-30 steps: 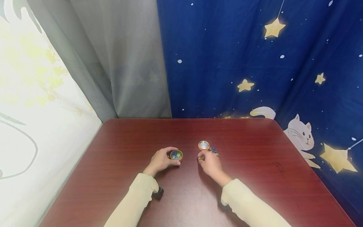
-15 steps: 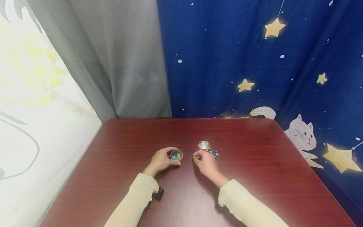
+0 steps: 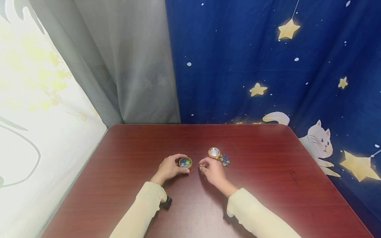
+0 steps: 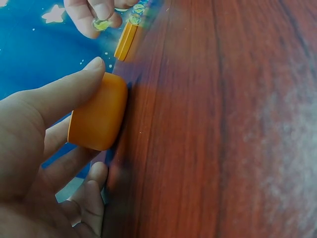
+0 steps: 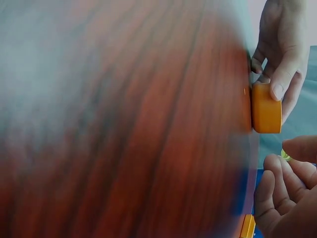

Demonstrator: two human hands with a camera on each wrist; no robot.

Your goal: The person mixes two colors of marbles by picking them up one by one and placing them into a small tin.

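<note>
My left hand [image 3: 168, 168] grips a small round orange tin [image 4: 101, 116] that stands upright on the table, its thumb and fingers on either side. Several blue and green glass marbles [image 3: 186, 162] lie inside the tin. To the right of it, my right hand [image 3: 215, 172] pinches one clear marble [image 4: 101, 24] with a yellow-green swirl between thumb and fingertips, above the table and apart from the tin. The right wrist view also has this marble [image 5: 285, 154], partly hidden by the thumb.
The tin's orange lid [image 3: 214, 152] lies with its silvery inside up, just beyond my right hand. Beside it a cluster of several loose marbles [image 3: 225, 161] rests on the red-brown wooden table [image 3: 143, 138]. Curtains [image 3: 220, 82] hang behind the table's far edge.
My right hand has moved left toward the tin with the marble in its fingertips, uncovering more of the loose marbles. The left hand and the tin have stayed in place.
</note>
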